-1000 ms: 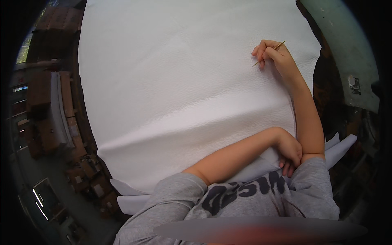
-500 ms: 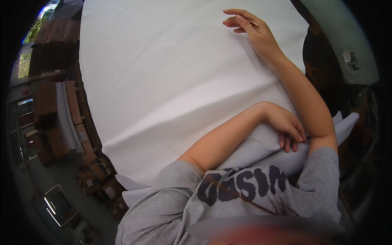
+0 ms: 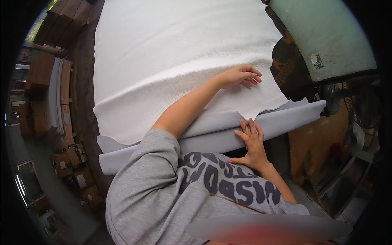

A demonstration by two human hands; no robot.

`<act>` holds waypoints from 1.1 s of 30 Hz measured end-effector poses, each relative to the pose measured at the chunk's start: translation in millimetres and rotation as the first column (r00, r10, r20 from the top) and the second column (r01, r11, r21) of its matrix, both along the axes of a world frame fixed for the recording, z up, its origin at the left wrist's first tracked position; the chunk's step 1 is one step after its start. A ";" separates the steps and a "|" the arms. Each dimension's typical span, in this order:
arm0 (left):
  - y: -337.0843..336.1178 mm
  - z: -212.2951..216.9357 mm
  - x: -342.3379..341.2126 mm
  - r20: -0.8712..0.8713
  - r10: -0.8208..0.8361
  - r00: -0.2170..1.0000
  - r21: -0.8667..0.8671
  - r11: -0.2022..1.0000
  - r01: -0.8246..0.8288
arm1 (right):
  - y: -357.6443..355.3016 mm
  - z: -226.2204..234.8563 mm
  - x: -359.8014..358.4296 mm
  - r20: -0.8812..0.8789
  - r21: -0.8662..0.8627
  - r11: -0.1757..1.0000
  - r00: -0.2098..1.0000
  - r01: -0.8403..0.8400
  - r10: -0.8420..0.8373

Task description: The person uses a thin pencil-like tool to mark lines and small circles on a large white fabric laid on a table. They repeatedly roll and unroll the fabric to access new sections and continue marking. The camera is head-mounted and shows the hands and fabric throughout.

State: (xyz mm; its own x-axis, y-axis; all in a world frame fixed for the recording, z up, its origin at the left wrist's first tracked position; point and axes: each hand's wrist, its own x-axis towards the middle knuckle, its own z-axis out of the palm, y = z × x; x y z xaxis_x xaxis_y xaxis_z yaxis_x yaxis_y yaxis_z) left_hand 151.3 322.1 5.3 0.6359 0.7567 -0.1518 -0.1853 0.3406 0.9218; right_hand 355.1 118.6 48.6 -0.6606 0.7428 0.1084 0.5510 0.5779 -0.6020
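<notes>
A large white grained leather hide [image 3: 171,53] lies spread before me, with a soft ridge across its near part. Its near side hangs in pale grey folds [image 3: 208,141] in front of my body. My left hand [image 3: 241,76] is over the hide near its right side, fingers loosely bent and apart, with nothing visible in them. Lower down, my right hand [image 3: 254,146] is open, its fingers spread and their tips touching the grey fold by the hide's pointed edge. I cannot see the thin yellowish stick that my right hand held earlier.
On the far right stands a pale green panel [image 3: 326,41], beside a dark brown printed surface [image 3: 288,65]. A fan [image 3: 359,104] is at the right. Cardboard boxes [image 3: 43,77] and long boards [image 3: 65,98] are stacked on the left.
My right hand has come back from the far part of the hide to the near fold, its fingers now spread. My left hand has moved up and left onto the white side.
</notes>
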 end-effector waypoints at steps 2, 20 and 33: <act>-43.3 20.3 -33.4 -0.269 0.149 0.951 0.273 0.959 -0.073 | -2.3 -4.6 5.0 0.068 0.000 0.999 0.997 -0.047 0.047; -407.8 40.8 -168.9 -0.781 0.624 -0.003 0.624 0.781 -0.016 | 36.3 20.6 -9.1 0.383 -0.003 0.955 0.882 -0.295 0.274; -324.0 116.7 -243.0 -0.883 0.451 0.128 0.401 0.868 -0.293 | 108.8 63.4 -46.8 0.022 0.255 0.960 0.993 -0.116 0.114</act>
